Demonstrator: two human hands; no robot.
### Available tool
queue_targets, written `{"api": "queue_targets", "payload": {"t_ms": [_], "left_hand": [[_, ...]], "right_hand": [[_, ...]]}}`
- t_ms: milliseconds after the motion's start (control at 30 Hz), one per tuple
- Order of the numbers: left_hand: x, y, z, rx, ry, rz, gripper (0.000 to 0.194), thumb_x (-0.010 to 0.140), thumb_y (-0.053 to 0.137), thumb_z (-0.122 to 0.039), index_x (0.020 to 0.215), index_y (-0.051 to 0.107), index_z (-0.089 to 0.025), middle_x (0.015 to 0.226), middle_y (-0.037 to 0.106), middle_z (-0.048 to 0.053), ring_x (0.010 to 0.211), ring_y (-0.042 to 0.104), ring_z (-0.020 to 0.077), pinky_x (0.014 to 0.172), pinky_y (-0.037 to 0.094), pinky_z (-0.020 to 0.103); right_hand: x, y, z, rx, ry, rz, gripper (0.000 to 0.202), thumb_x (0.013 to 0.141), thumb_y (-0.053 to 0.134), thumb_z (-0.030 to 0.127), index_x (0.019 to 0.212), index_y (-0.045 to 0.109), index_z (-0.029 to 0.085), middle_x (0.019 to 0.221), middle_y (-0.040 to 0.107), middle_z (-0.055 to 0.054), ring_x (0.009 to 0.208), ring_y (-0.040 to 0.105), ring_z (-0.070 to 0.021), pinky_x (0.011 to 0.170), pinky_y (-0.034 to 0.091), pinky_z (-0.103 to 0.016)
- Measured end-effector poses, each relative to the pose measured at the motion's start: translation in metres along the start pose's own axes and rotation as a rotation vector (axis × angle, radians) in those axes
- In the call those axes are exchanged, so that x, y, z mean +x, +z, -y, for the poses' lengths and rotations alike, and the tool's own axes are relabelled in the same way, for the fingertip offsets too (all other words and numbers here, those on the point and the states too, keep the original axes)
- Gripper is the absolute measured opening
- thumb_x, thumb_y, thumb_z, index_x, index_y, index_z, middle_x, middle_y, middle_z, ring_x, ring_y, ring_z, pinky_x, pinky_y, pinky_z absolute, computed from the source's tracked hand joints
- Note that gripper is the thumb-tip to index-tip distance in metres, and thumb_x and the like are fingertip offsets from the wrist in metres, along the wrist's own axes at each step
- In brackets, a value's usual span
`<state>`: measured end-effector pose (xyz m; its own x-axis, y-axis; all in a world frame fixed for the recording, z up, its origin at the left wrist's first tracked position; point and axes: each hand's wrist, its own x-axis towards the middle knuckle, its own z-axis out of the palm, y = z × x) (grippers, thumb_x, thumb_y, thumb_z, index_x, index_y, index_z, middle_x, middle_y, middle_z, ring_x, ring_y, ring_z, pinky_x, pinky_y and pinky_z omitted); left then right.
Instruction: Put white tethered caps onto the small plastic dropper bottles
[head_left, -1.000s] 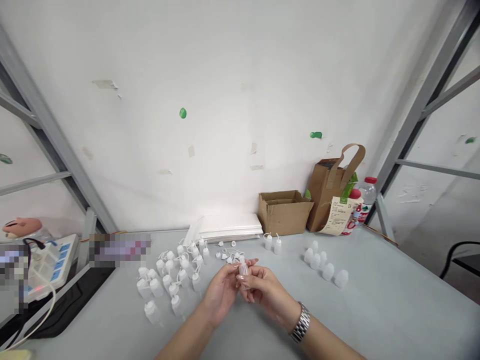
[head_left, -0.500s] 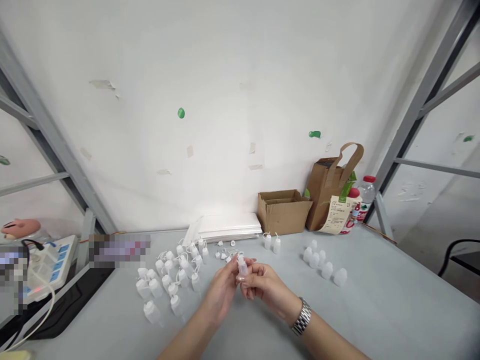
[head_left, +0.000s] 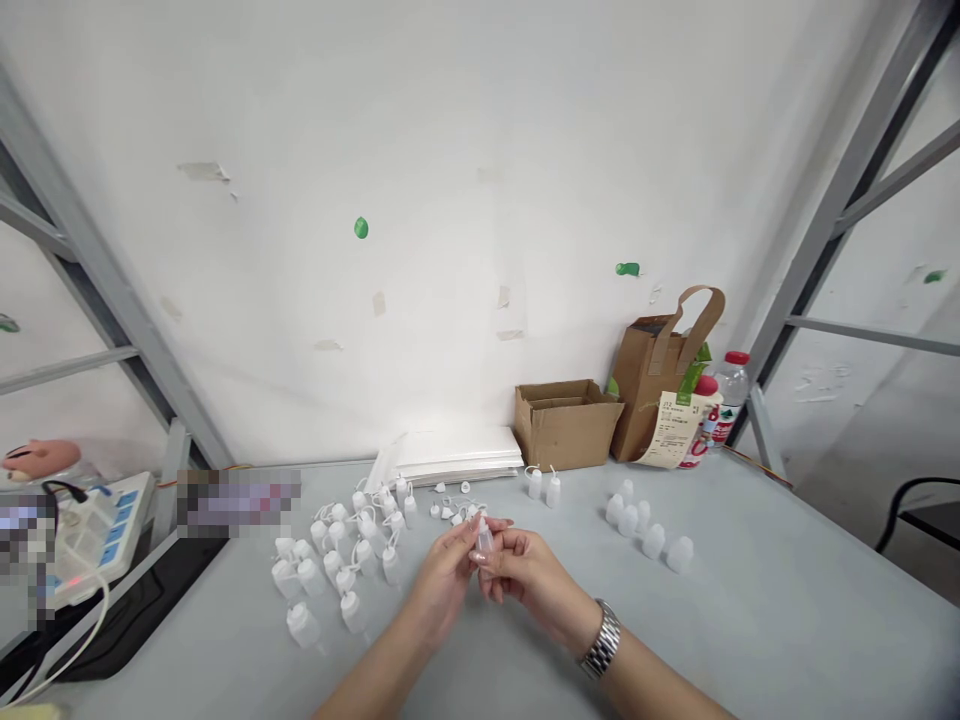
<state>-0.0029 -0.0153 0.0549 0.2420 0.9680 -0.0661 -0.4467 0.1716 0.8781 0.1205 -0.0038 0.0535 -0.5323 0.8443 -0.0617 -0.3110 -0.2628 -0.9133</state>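
Note:
A small translucent squeeze bottle (head_left: pixel 485 541) stands roughly upright between my two hands, above the near middle of the table. My right hand (head_left: pixel 529 572), with a metal watch at the wrist, pinches the bottle's lower body. The fingers of my left hand (head_left: pixel 444 575) close around its top, at the white nozzle, and partly hide it. Just beyond my fingertips lie several loose white caps (head_left: pixel 448 512) with strap loops. Capped bottles (head_left: pixel 366 556) stand in a cluster to the left. Several uncapped bottles (head_left: pixel 654 541) are spread out on the right.
Two capped bottles (head_left: pixel 553 490) stand near the open cardboard box (head_left: pixel 568 436). White flat packs (head_left: pixel 457 452) lie along the wall. Behind on the right are a paper bag (head_left: pixel 637 390) and a drink bottle (head_left: pixel 733 390). A power strip (head_left: pixel 124 530) sits far left.
My left fingers have shifted slightly at the bottle's top, and the top now looks narrower and more pointed. Both hands stay in nearly the same place.

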Motion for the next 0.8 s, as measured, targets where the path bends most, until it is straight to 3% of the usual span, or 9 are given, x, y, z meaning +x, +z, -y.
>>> {"api": "queue_targets", "payload": {"t_ms": [167, 267, 500, 667, 800], "left_hand": [[0.0004, -0.0022, -0.0048, 0.084, 0.045, -0.015, 0.034, 0.077, 0.056, -0.042, 0.087, 0.07, -0.013, 0.096, 0.068, 0.011, 0.09, 0.059, 0.0239, 0.084, 0.038, 0.032], [-0.0005, -0.0031, -0.0074, 0.11, 0.037, 0.009, 0.033, 0.077, 0.055, -0.042, 0.087, 0.07, -0.014, 0.103, 0.066, 0.011, 0.103, 0.054, 0.026, 0.092, 0.034, 0.034], [0.0007, -0.0033, -0.0084, 0.068, -0.008, -0.058, 0.037, 0.076, 0.056, -0.045, 0.092, 0.069, -0.015, 0.105, 0.066, 0.011, 0.108, 0.052, 0.0271, 0.095, 0.034, 0.037], [0.0041, -0.0062, -0.0043, -0.038, -0.01, -0.091, 0.033, 0.076, 0.057, -0.043, 0.091, 0.069, -0.016, 0.106, 0.065, 0.01, 0.117, 0.045, 0.0243, 0.095, 0.035, 0.032], [0.0053, -0.0073, -0.0007, -0.003, -0.028, -0.078, 0.035, 0.073, 0.06, -0.044, 0.087, 0.07, -0.013, 0.09, 0.068, 0.01, 0.101, 0.055, 0.0247, 0.086, 0.041, 0.03]], "right_hand": [[0.0, 0.0011, -0.0024, 0.116, 0.004, 0.024, 0.033, 0.065, 0.073, 0.034, 0.051, 0.052, 0.013, 0.046, 0.054, 0.001, 0.039, 0.042, -0.0057, 0.045, 0.029, -0.019], [0.0007, 0.0005, -0.0035, 0.193, 0.014, 0.033, 0.03, 0.064, 0.073, 0.031, 0.051, 0.053, 0.012, 0.046, 0.052, 0.002, 0.038, 0.042, -0.0054, 0.043, 0.028, -0.019], [0.0007, -0.0029, -0.0012, 0.297, 0.04, 0.175, 0.024, 0.067, 0.07, 0.03, 0.072, 0.065, 0.008, 0.051, 0.054, 0.0, 0.043, 0.04, -0.0055, 0.049, 0.03, -0.02], [-0.0003, -0.0027, -0.0032, 0.346, 0.071, 0.226, 0.02, 0.071, 0.067, 0.028, 0.077, 0.066, 0.009, 0.052, 0.052, 0.001, 0.045, 0.038, -0.0058, 0.05, 0.029, -0.02], [-0.0013, -0.0021, -0.003, 0.349, 0.086, 0.223, 0.019, 0.069, 0.069, 0.027, 0.074, 0.066, 0.009, 0.051, 0.051, 0.001, 0.045, 0.038, -0.0061, 0.05, 0.03, -0.021]]}}
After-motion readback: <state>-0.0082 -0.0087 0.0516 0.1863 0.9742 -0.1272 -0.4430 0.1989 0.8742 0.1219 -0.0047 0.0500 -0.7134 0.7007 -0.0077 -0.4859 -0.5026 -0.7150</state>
